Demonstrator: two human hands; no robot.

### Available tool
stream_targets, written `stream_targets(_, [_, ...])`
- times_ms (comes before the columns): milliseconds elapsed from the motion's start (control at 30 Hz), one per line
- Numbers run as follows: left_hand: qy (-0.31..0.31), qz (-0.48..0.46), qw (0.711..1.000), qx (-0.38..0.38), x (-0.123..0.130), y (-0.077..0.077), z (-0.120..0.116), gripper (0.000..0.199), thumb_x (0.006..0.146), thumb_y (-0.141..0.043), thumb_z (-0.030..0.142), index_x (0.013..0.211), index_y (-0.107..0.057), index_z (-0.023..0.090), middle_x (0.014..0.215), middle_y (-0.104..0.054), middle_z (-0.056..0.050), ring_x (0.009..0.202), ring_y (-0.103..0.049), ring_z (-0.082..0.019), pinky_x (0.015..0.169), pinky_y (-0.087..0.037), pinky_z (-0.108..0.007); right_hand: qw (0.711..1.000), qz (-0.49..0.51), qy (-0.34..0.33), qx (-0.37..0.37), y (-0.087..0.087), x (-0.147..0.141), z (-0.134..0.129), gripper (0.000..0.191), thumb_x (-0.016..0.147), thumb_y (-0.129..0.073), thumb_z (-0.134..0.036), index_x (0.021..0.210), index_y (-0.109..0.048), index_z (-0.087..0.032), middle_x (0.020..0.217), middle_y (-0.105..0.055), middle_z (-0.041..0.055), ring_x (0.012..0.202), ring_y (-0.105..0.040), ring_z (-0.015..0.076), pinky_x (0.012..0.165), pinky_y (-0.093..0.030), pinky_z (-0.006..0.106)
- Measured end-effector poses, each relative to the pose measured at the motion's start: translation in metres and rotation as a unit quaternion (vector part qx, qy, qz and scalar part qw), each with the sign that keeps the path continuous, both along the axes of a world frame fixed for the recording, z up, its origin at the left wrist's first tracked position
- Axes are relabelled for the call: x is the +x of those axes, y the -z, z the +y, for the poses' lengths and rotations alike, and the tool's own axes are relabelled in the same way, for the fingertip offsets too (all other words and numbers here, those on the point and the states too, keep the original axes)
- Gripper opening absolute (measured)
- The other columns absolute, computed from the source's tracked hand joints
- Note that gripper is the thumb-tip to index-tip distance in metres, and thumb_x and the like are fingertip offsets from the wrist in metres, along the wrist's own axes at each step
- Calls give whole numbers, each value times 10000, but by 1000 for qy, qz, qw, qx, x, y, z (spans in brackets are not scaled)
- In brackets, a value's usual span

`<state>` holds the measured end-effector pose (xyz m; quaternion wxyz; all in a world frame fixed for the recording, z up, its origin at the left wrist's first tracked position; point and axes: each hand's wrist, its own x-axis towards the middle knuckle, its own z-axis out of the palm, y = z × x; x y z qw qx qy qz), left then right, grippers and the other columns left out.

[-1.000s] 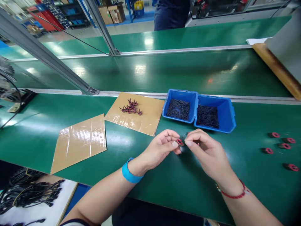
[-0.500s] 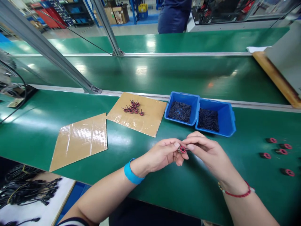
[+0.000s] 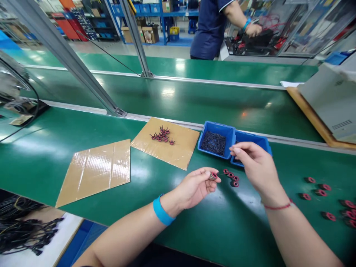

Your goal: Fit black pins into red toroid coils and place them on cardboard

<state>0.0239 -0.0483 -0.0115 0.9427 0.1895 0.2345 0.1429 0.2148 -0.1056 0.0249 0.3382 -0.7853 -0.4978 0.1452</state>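
Observation:
My left hand (image 3: 193, 188) pinches a small red-and-black motor stator (image 3: 213, 176) between thumb and fingers above the green bench. My right hand (image 3: 260, 172) is raised in front of the right blue bin (image 3: 258, 139), thumb and fingertips pressed together; whatever they hold is too small to make out. Between the hands, several like stators (image 3: 235, 178) lie on the bench. The left blue bin (image 3: 205, 148) holds short black tube-like pieces (image 3: 214, 142). My right hand hides much of the right bin.
A cardboard sheet (image 3: 178, 159) carries a cluster of stators (image 3: 161, 135) with black pieces sticking up. Left of it lies another cardboard sheet (image 3: 97, 167). More stators (image 3: 321, 193) sit at the right. A metal post (image 3: 80, 70) slants over the bench; a co-worker (image 3: 208, 29) stands beyond.
My right hand has moved away from the stator, up and right towards the blue bins. The left hand keeps the stator. The view has tilted up, showing the co-worker's arm.

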Motion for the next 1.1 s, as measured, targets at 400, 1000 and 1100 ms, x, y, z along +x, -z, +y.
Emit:
stream_targets(400, [-101,-4,995,8,4,0,10,165,779,-781,143,920,-709,96,865,-713,-79,721,-653,-113,747,-479,-257,905,-215,-173,-323,13,12,110,343,982,-625,-375,1266,-635,-182,1284,-652,105,1079,-667,222,918,-576,441])
stream_targets(1000, [-94,-32,993,67,0,-2,20,194,789,-780,174,955,-707,105,909,-697,-67,735,-644,-105,759,-471,-265,964,-142,-145,-173,-12,36,68,124,910,-527,-234,879,-643,-203,861,-745,45,751,-665,173,715,-490,294])
stream_targets(1100, [-101,-37,990,88,-1,-4,23,207,783,-785,180,963,-713,110,916,-703,-62,739,-654,-107,753,-474,-256,978,-99,-133,-130,-12,35,59,114,876,-537,-292,847,-618,-217,794,-738,31,697,-656,169,659,-484,278])
